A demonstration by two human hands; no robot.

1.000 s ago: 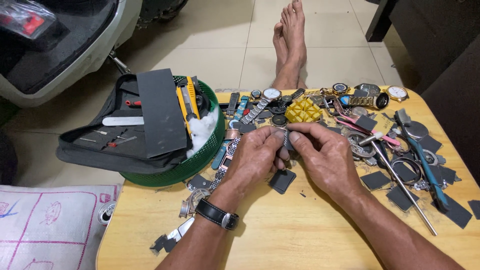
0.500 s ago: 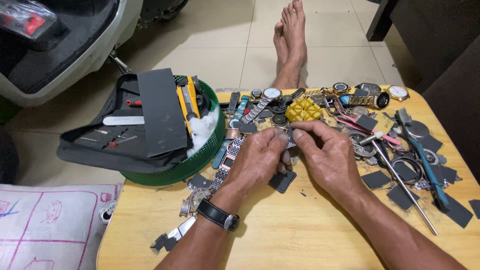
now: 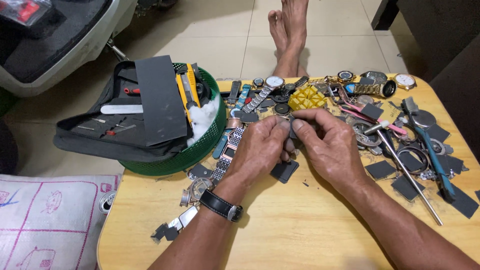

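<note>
Hands meet over the middle of the wooden desk (image 3: pixel 300 235), fingertips pinched together on a small dark part (image 3: pixel 294 131) that is mostly hidden between them; I cannot tell what kind of part it is. My left hand (image 3: pixel 260 147) closes on it from the left, a black-strapped wristwatch (image 3: pixel 220 206) on that wrist, and my right hand (image 3: pixel 332 145) closes on it from the right, thumb and forefinger on top. Just below the hands a dark square of abrasive sheet (image 3: pixel 284 170) lies flat on the desk. Just beyond the fingertips sits a yellow ribbed block (image 3: pixel 306 97), with loose watches and metal bracelets (image 3: pixel 260 97) spread along the far edge. To the right lie more dark squares (image 3: pixel 407 187), a long metal rod (image 3: pixel 407 177) and a blue-handled tool (image 3: pixel 435 157). To the left, a green mesh basket (image 3: pixel 200 150) overhangs the desk edge and carries an open black tool case (image 3: pixel 110 125), a grey sheet (image 3: pixel 161 97), a yellow utility knife (image 3: pixel 191 90) and a white cotton wad (image 3: pixel 204 117). Bare feet (image 3: pixel 289 22) rest on the tiled floor (image 3: pixel 215 40) beyond the desk.
</note>
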